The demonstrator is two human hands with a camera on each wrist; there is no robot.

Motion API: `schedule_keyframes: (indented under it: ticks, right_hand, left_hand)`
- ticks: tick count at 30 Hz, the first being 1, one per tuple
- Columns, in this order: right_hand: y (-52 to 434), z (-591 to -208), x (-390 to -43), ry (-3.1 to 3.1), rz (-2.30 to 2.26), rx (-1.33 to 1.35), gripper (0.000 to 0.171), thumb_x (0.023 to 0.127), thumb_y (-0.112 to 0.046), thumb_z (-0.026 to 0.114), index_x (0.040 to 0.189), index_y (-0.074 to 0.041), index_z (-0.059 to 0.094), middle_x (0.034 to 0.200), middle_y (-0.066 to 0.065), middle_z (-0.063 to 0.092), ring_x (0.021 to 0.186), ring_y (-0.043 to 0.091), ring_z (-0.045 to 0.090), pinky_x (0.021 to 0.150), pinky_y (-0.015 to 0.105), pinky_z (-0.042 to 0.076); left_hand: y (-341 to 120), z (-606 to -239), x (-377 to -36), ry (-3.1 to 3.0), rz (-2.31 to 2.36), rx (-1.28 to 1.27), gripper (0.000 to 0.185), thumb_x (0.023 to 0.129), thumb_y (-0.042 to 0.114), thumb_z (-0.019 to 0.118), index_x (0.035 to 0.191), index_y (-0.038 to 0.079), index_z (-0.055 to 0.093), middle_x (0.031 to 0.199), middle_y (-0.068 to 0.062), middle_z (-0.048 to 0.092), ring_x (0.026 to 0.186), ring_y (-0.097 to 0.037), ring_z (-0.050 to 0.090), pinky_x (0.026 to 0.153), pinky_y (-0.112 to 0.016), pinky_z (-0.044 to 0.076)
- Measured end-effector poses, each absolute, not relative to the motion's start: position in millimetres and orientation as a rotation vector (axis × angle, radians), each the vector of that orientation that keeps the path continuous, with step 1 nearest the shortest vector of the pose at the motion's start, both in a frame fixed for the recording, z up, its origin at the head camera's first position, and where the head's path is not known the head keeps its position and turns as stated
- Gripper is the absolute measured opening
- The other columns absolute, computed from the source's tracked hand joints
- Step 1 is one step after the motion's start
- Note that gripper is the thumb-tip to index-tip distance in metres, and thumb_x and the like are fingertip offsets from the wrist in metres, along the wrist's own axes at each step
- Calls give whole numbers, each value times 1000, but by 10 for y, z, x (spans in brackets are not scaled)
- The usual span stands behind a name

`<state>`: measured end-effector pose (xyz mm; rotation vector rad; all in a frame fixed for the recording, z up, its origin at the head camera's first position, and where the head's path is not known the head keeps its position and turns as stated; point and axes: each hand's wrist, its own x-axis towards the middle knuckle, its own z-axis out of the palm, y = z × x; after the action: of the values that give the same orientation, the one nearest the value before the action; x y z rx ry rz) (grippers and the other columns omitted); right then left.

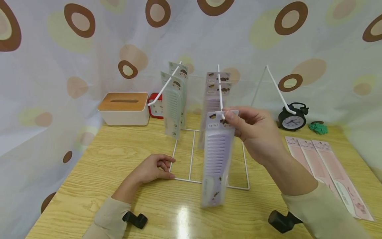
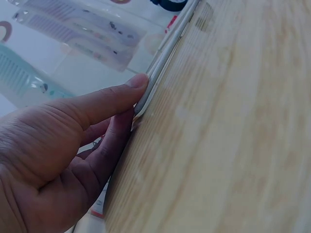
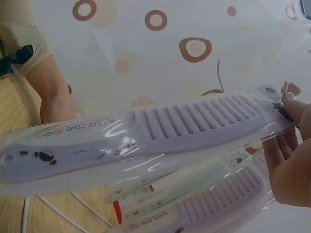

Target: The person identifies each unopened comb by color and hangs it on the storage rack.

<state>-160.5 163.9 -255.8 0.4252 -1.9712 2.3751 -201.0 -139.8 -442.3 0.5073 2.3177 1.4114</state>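
My right hand [image 1: 256, 136] pinches the top of a purple comb in a clear packet [image 1: 217, 156], right at the tip of the middle hook [image 1: 221, 94] of a white wire rack. The packet hangs down with its teeth sideways; in the right wrist view "PLASTIC COMB" reads on the comb packet [image 3: 194, 124]. Behind it, two more purple comb packets [image 1: 212, 91] hang on that hook. Two green comb packets [image 1: 172, 106] hang from the left hook. My left hand [image 1: 153, 168] grips the rack's front left base corner, thumb and finger on the wire [image 2: 158, 73].
The right hook [image 1: 276, 84] carries no packet. Three pink packets [image 1: 326, 169] lie on the wooden table at the right. Behind them stand a black alarm clock [image 1: 293, 120] and a green bundle [image 1: 318, 128]. A tissue box [image 1: 123, 114] and red clock [image 1: 156, 111] stand back left.
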Motion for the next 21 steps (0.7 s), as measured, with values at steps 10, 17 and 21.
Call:
schedule_keyframes:
  ticks: [10,17,21]
  right_hand:
    - [1746,-2826,-1756,-1887,2279,441,21,89,4,70,93,-15,78,93,-2,72,87,7,71,84,27,58]
    - [1778,-2922,-1851,-1834,2270,440,24,88,8,69,97,-12,79,94,0,75,88,10,74,83,29,57]
    - [1817,-2960,-1872,-1836,2260,463,24,88,8,69,100,-10,78,95,1,76,89,11,74,84,29,57]
  left_hand:
    - [-1406,-4429,-2006,2307,1435,504,55,76,14,87,124,0,65,92,-6,63,81,-15,64,83,-26,49]
    - [-1395,-4426,-1999,2310,1430,502,55,77,14,87,125,0,65,93,-6,63,81,-15,64,83,-26,49]
    - [-1387,-4423,-1998,2317,1416,504,55,77,15,87,125,1,65,92,-5,64,81,-14,64,85,-28,48]
